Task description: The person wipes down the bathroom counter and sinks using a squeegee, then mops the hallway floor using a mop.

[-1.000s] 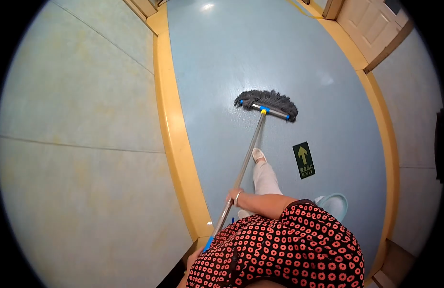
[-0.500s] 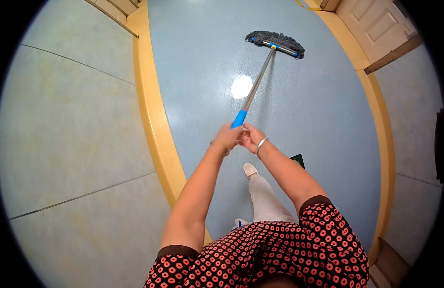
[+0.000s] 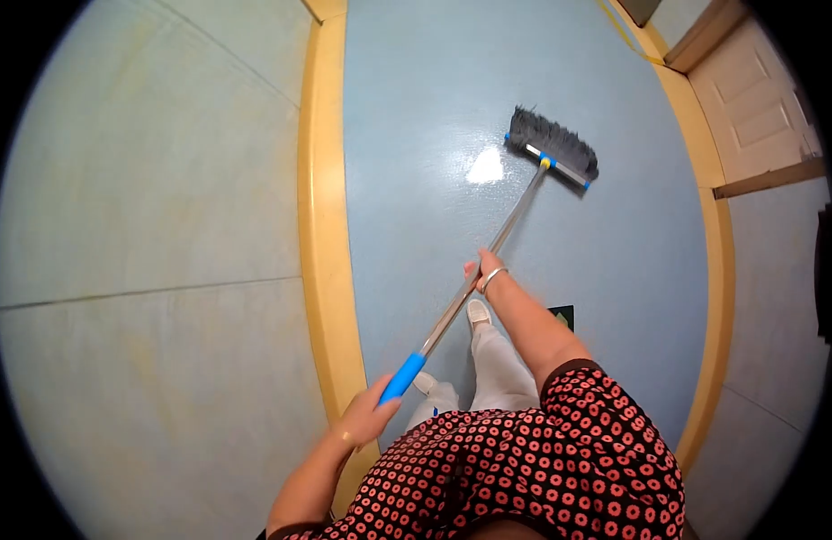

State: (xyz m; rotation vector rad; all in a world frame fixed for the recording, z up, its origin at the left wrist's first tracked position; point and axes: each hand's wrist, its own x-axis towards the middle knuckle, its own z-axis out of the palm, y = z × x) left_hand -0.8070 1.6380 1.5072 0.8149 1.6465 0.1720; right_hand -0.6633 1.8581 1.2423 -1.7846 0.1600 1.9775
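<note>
My left hand (image 3: 369, 416) is wrapped round the blue grip (image 3: 402, 378) at the near end of a mop. Further up, the metal pole (image 3: 452, 310) passes through my right hand (image 3: 484, 270), which wears a bangle at the wrist and has its fingers round the pole. The pole slants away to the upper right, ending in a blue and silver clamp. Dark grey mop strands (image 3: 555, 142) lie against the blue floor (image 3: 425, 207) beyond the clamp.
Yellow skirting (image 3: 324, 207) and a pale wall (image 3: 164, 198) run along the left. At the upper right stands a door (image 3: 753, 108). A green floor sign (image 3: 562, 317) shows beside my right forearm. My white shoes (image 3: 478, 312) are below the pole.
Since half a second ago, the mop head has come nearer and turned. My left hand has drawn back toward my body with the blue grip, and my right hand is now on the metal pole.
</note>
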